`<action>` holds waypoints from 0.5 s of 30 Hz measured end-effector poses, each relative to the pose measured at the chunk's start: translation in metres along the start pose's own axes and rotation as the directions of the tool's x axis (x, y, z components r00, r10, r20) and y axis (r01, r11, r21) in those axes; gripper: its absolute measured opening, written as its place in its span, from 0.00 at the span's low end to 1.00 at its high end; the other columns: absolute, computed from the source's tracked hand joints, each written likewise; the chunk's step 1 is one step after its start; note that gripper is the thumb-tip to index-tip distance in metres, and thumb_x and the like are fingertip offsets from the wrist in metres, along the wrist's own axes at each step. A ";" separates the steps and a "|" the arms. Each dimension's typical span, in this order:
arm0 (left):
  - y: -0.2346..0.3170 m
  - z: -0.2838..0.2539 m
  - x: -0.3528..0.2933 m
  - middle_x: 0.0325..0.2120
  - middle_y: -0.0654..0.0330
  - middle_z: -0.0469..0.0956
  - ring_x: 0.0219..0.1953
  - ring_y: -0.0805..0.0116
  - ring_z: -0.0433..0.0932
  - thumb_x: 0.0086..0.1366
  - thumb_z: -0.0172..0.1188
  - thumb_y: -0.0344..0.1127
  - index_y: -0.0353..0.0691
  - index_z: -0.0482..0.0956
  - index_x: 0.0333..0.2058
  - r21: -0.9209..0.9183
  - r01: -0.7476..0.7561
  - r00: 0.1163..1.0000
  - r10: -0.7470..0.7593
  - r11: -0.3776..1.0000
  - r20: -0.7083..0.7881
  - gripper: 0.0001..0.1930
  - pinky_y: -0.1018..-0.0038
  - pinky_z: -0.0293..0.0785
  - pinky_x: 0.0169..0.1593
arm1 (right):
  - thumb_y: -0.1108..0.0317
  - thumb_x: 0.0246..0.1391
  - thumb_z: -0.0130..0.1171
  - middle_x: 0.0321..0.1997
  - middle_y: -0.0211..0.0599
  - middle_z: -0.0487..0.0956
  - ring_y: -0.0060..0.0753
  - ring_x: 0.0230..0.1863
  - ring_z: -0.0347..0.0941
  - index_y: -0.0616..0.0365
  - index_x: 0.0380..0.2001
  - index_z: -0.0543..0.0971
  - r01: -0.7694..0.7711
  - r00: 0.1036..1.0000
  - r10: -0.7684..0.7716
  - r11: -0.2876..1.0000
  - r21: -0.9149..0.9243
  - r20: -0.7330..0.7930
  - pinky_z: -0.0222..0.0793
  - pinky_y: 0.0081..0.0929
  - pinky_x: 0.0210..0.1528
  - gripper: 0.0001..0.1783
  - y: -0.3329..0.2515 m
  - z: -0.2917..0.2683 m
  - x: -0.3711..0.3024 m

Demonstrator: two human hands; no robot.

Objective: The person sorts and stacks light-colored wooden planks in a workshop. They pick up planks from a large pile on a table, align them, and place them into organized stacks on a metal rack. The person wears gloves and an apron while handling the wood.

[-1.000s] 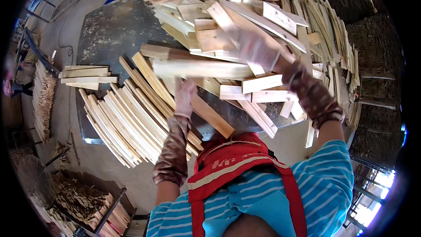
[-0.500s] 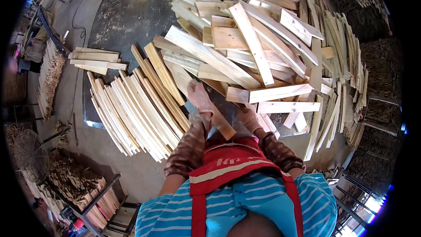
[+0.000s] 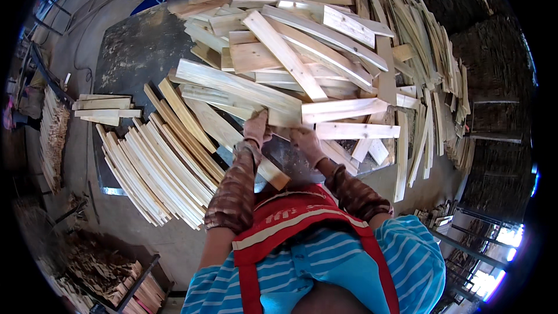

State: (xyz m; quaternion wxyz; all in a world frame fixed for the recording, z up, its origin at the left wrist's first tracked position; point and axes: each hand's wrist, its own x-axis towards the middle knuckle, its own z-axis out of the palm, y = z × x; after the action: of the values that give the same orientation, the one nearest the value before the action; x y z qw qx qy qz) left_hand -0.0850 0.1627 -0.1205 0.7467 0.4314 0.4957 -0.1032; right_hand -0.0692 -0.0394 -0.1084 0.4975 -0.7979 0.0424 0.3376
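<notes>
While pale, rough-sawn slats (image 3: 157, 168) lie fanned across the left of the dark metal desk (image 3: 131, 52), the left hand (image 3: 256, 129) curls closed on the near end of a long flat plank (image 3: 238, 88). Just beside it, the right hand (image 3: 306, 143) rests at the edge of the jumbled board pile (image 3: 325, 52); its grip I cannot tell.
</notes>
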 end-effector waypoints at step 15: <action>0.048 -0.130 -0.077 0.27 0.55 0.81 0.24 0.63 0.80 0.66 0.62 0.41 0.34 0.80 0.42 -0.120 -0.349 0.937 0.347 0.929 -0.038 0.15 0.70 0.77 0.27 | 0.65 0.65 0.60 0.48 0.35 0.82 0.30 0.44 0.81 0.57 0.56 0.78 -0.001 0.984 -0.099 0.826 0.564 0.148 0.78 0.27 0.46 0.18 0.007 -0.021 0.016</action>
State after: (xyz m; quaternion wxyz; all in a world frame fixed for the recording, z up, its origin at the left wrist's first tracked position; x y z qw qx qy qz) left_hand -0.1793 0.2675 -0.0484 0.7748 0.4655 0.4228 0.0653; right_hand -0.0493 -0.0554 -0.1172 0.7202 -0.5853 0.0762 0.3646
